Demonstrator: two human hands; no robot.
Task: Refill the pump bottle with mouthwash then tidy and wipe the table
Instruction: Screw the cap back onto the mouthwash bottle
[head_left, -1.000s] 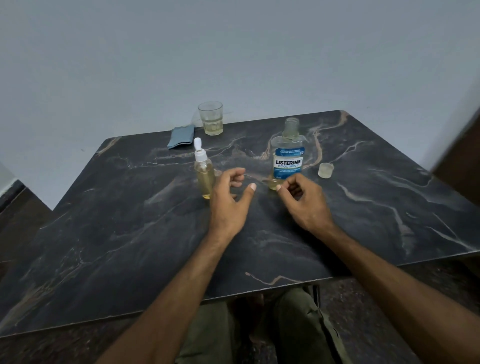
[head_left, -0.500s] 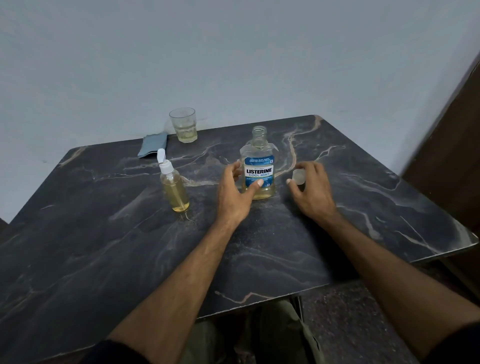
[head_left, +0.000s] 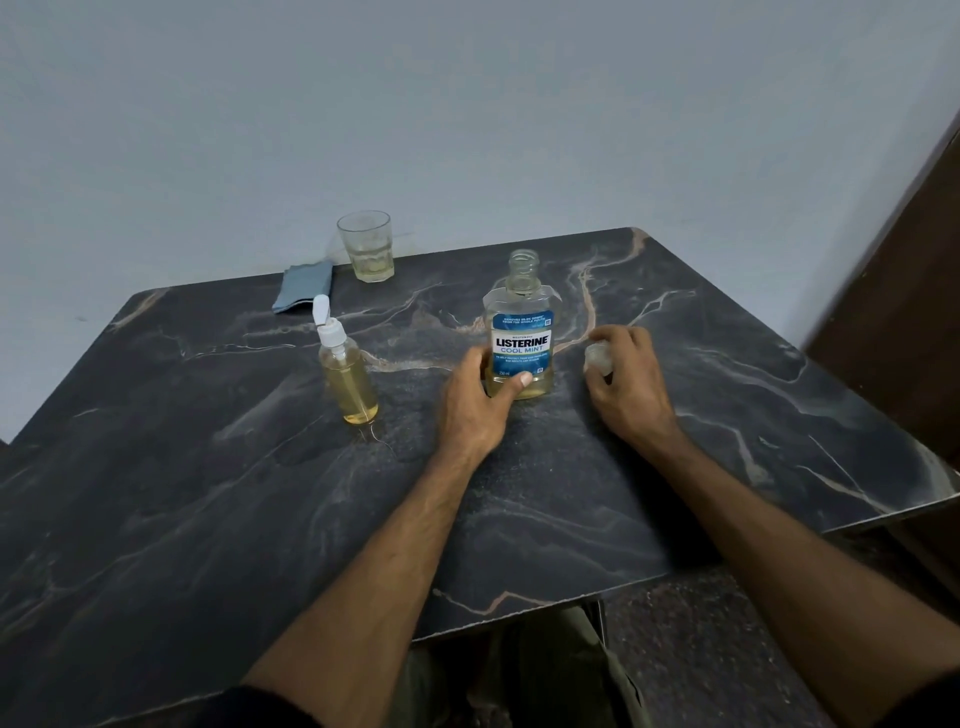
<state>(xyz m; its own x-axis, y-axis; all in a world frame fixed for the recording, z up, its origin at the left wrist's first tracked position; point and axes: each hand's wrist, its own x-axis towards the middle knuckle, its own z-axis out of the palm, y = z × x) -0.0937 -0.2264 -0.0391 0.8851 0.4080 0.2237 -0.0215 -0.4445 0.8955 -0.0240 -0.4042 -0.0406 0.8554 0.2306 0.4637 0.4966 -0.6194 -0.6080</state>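
Note:
An uncapped mouthwash bottle (head_left: 521, 332) with a blue label stands upright at the middle of the dark marble table (head_left: 208, 493). My left hand (head_left: 475, 402) grips its base, thumb across the front. Just right of the bottle, my right hand (head_left: 626, 387) holds the clear cap (head_left: 597, 358) in curled fingers. A small pump bottle (head_left: 347, 371) with a white pump top, filled with yellow liquid, stands to the left, apart from both hands.
A glass tumbler (head_left: 366, 247) with a little yellowish liquid stands at the table's far edge by the wall. A folded blue-grey cloth (head_left: 304, 286) lies beside it. A dark wooden panel (head_left: 904, 312) rises at the right. My knees show below the near edge.
My left hand has closed round the mouthwash bottle's base. My right hand reached right, took up the cap from the table and now holds it beside the bottle.

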